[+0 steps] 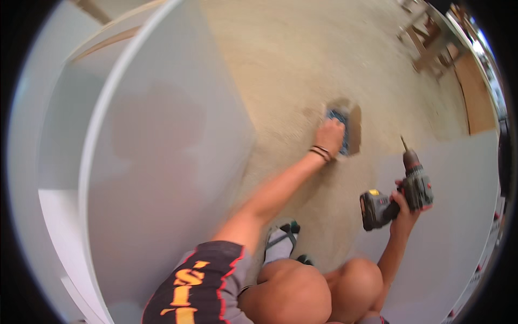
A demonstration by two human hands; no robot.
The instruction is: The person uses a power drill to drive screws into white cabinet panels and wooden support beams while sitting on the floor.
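My left hand (329, 136) reaches down to a small open cardboard box (354, 129) on the floor. Its fingers are curled at small blue pieces (341, 116) in the box, too blurred to name. The fingertips are hidden, so what they pinch cannot be made out. Off to the right, my right hand (402, 211) is wrapped round the handle of a grey and black cordless drill (415, 186). A bit (403, 142) sticks out of the drill's chuck, pointing away from me. The battery (372, 209) at the handle's foot faces left.
A large grey panel (178, 140) stands upright along my left, part of a cabinet-like piece. Another grey panel (458, 178) is at the right. Far off at the upper right is a wooden stand (431, 48) beside a brown board (475, 92). My knees (302, 294) are close below.
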